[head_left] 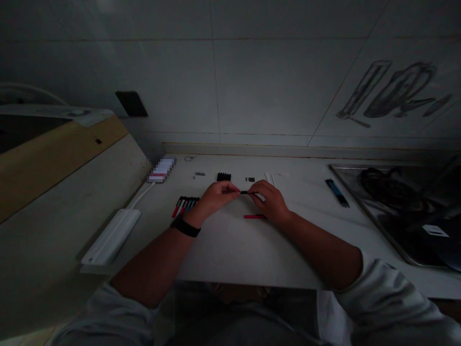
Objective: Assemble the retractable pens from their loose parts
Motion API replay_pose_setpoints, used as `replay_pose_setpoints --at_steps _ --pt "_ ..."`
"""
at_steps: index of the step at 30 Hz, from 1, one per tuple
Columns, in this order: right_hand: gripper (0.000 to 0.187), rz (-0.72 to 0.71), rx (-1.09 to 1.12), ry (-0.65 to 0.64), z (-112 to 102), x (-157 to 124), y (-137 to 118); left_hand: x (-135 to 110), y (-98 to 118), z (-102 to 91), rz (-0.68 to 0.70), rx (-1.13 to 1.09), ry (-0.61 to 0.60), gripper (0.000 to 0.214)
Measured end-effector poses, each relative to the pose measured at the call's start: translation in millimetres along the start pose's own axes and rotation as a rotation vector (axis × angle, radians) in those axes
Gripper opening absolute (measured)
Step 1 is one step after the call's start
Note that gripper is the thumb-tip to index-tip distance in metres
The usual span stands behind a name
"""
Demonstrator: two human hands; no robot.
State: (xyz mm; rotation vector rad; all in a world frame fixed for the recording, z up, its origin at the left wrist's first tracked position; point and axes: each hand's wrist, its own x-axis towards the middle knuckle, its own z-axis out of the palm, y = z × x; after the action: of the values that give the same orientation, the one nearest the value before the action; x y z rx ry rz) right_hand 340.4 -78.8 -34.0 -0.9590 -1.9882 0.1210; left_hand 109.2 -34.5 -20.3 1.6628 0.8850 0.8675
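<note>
My left hand (pixel 218 196) and my right hand (pixel 270 199) meet over the white counter, fingertips pinched on opposite ends of a small black stick-like piece (pixel 244 192). Its exact kind is too small and dark to tell. A red pen-like barrel (pixel 254 216) lies just below my right hand. Partly behind my left wrist is a row of pens (pixel 184 204) with black tops and red, white and blue bodies. Beyond the hands stand several black caps (pixel 224 176), small black bits (pixel 251 179), thin white sticks (pixel 269 179) and small metallic pieces (pixel 200 174).
A white power strip (pixel 111 238) and a blurred-out phone-like device (pixel 162 170) lie to the left, beside a large box-like cabinet (pixel 72 202). A blue-and-black packet (pixel 337 193) lies right, near a metal sink (pixel 382 230) holding dark items. The tiled wall (pixel 259 86) closes off the back.
</note>
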Motion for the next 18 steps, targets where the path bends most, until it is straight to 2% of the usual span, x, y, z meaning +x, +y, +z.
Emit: replay_pose_setpoints --at_steps 7,15,18 --pt "0.015 0.007 -0.011 -0.014 0.3 -1.3 2.2 0.6 -2.1 -0.2 -0.055 -0.064 -0.023 0.022" --pt "0.028 0.104 -0.098 -0.099 -1.1 -0.9 3.6 -2.2 2.0 -1.7 0.131 0.162 0.049 0.018" --pt "0.025 0.139 -0.055 -0.114 0.9 -2.1 5.0 -2.3 1.5 -2.6 0.16 0.21 0.079 0.017"
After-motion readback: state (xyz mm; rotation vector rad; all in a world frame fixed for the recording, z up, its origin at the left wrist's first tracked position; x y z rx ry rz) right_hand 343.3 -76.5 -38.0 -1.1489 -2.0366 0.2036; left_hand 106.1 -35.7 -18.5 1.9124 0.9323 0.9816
